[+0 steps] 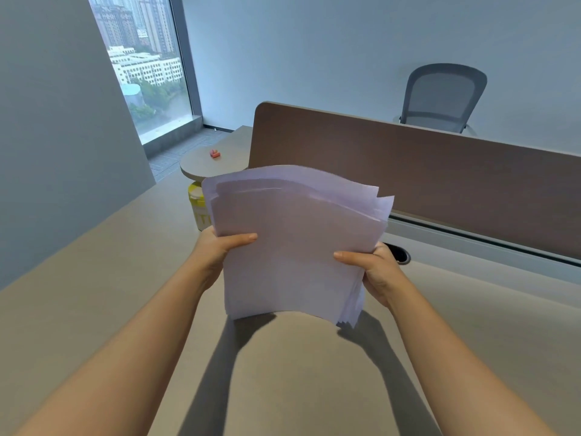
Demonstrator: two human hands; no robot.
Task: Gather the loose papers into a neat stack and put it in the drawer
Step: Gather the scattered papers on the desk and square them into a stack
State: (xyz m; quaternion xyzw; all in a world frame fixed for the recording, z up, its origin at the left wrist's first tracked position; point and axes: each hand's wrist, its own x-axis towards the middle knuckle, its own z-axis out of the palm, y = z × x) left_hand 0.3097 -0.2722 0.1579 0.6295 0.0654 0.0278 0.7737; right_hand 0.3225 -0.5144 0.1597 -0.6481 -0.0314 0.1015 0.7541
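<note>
The papers (295, 240) stand on the desk (94, 278), before the partition (440, 171).

No legible text, label, brand or number is being shown anywhere. Pale marks are being displayed on the yellow container (198, 206) behind the papers (292, 243), but they are too blurred to be read.

Pale lilac papers (292, 234), beige desk (110, 294)
</note>
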